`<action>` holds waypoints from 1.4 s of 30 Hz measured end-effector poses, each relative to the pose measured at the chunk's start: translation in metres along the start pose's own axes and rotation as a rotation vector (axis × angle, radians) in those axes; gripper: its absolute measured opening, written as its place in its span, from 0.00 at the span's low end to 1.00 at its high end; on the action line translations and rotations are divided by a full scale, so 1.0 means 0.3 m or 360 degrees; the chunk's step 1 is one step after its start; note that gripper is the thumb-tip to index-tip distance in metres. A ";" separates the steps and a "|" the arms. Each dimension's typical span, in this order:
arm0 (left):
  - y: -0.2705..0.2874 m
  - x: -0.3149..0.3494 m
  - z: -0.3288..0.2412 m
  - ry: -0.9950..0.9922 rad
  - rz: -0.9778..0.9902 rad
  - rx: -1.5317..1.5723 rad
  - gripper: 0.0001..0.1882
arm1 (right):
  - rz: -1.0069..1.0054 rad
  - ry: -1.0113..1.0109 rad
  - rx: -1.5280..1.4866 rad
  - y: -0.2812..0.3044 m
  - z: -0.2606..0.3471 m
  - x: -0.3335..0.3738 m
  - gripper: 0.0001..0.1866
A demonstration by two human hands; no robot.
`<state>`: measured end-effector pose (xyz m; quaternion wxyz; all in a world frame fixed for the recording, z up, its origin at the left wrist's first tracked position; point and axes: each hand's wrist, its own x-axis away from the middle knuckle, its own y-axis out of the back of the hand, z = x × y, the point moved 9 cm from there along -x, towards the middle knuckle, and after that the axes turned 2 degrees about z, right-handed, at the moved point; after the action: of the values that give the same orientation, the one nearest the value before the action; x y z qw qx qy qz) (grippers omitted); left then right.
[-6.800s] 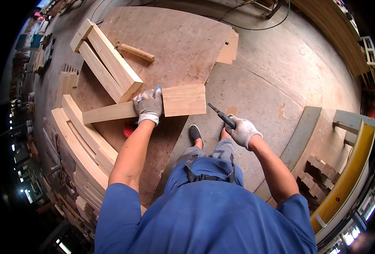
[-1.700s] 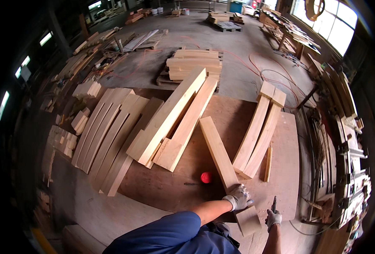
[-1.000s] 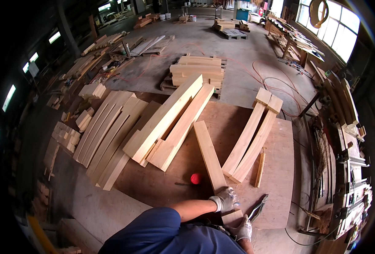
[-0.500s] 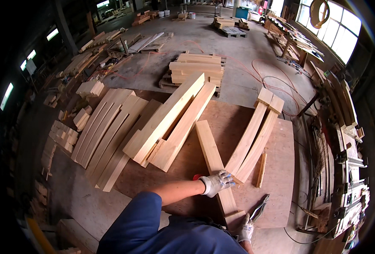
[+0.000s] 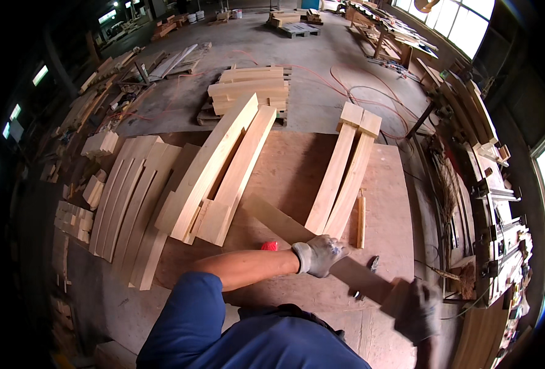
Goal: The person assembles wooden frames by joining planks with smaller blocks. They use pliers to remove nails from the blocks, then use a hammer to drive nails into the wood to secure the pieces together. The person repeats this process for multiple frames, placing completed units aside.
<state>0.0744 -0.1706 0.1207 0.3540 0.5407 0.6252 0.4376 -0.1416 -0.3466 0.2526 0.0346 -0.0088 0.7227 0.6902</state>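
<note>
A long pale wooden plank [image 5: 272, 218] lies slanted across a brown plywood sheet [image 5: 388, 184] on the floor. My gloved left hand [image 5: 318, 255] grips the plank near its middle, arm stretched out in a blue sleeve. My gloved right hand [image 5: 417, 310] is blurred and closes over the plank's near right end. A dark hand tool [image 5: 374, 263] lies on the sheet between my hands. A small red object [image 5: 270, 246] sits just left of my left hand.
Two pairs of curved timber beams [image 5: 223, 166] [image 5: 346, 178] rest on the sheet, with a short stick [image 5: 361, 221] beside the right pair. Curved boards [image 5: 125, 197] lie at the left, a stacked pallet [image 5: 248, 89] behind, orange cable [image 5: 358, 92] on the floor, cluttered benches [image 5: 487, 203] at the right.
The plank has swung from pointing away to lying slanted. My left hand slid along it to the right. My right hand has come up to its near end; the tool lies on the sheet.
</note>
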 end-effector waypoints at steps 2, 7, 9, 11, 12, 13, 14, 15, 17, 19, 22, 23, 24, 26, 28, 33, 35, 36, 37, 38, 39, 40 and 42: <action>0.064 -0.037 -0.007 0.0067 -0.0276 0.0172 0.32 | -0.0158 0.0013 0.0216 0.217 -0.079 -0.058 0.53; 0.421 -0.057 -0.031 0.0484 -0.0469 0.0445 0.39 | -0.0991 -0.0396 0.0337 0.474 -0.187 -0.080 0.37; 0.486 -0.065 -0.003 0.0610 -0.0450 0.0532 0.43 | -0.1082 -0.0424 0.0239 0.401 -0.194 -0.088 0.37; 0.553 -0.032 0.029 0.0729 -0.0521 0.0633 0.43 | -0.0951 -0.0306 -0.0040 0.227 -0.139 -0.124 0.41; 0.576 -0.004 0.051 0.0770 -0.0557 0.0693 0.43 | -0.0708 -0.0364 -0.0190 0.112 -0.114 -0.151 0.41; 0.567 0.023 0.090 0.0883 -0.0551 0.0759 0.44 | -0.0599 -0.0323 -0.0282 -0.004 -0.073 -0.150 0.41; 0.549 0.053 0.139 0.0932 -0.0654 0.0774 0.45 | -0.0486 -0.0296 -0.0311 -0.129 -0.028 -0.143 0.40; 0.467 0.084 0.235 0.0919 -0.0805 0.0895 0.45 | -0.0217 -0.0436 -0.0426 -0.315 -0.010 -0.133 0.39; 0.395 0.155 0.339 0.1085 -0.0904 0.1079 0.44 | 0.0200 -0.0339 -0.0556 -0.546 0.064 -0.085 0.38; 0.365 0.226 0.371 0.1191 -0.0900 0.1402 0.40 | 0.0462 -0.0526 -0.0706 -0.740 0.111 -0.012 0.37; 0.226 0.326 0.517 0.1656 -0.0900 0.1396 0.36 | 0.0641 -0.0579 -0.0618 -0.881 0.181 0.038 0.42; 0.211 0.351 0.543 0.1704 -0.0929 0.1472 0.35 | 0.0880 -0.0638 -0.0743 -0.862 0.218 0.019 0.44; 0.182 0.371 0.584 0.1778 -0.0988 0.1432 0.36 | 0.0821 -0.0553 -0.0678 -0.951 0.225 0.042 0.48; 0.034 0.421 0.715 0.1872 -0.1037 0.1583 0.33 | 0.0998 -0.0451 -0.0561 -0.956 0.286 0.014 0.51; 0.088 0.393 0.703 0.2056 -0.0823 0.1453 0.32 | 0.1034 -0.0406 -0.0269 -1.038 0.294 0.051 0.54; -0.049 0.390 0.854 0.2302 -0.0708 0.1337 0.33 | 0.1299 -0.0356 -0.0175 -1.125 0.326 0.081 0.56; -0.009 0.349 0.840 0.2333 -0.0613 0.1185 0.37 | 0.1281 -0.0367 -0.0187 -1.118 0.319 0.080 0.56; 0.002 0.334 0.848 0.2357 -0.0583 0.1117 0.38 | 0.1270 -0.0364 -0.0192 -1.111 0.321 0.074 0.55; -0.029 0.322 0.877 0.2394 -0.0569 0.1075 0.40 | 0.1309 -0.0361 -0.0182 -1.116 0.326 0.078 0.55; -0.063 0.303 0.917 0.2427 -0.0564 0.1036 0.42 | 0.1340 -0.0357 -0.0164 -1.123 0.323 0.073 0.55; -0.071 0.289 0.942 0.2438 -0.0499 0.0840 0.49 | 0.1376 -0.0345 -0.0151 -1.128 0.328 0.077 0.55; -0.099 0.286 0.953 0.2461 -0.0524 0.0818 0.49 | 0.1387 -0.0340 -0.0160 -1.127 0.328 0.081 0.55; -0.044 0.230 0.912 0.2467 -0.0573 0.0761 0.48 | 0.1392 -0.0367 -0.0185 -1.130 0.319 0.072 0.55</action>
<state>0.3087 -0.0581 0.0103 -0.2369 0.0382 0.8449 0.4781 -0.1392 -0.2663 -0.0910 -0.1804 0.3722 0.6099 0.6759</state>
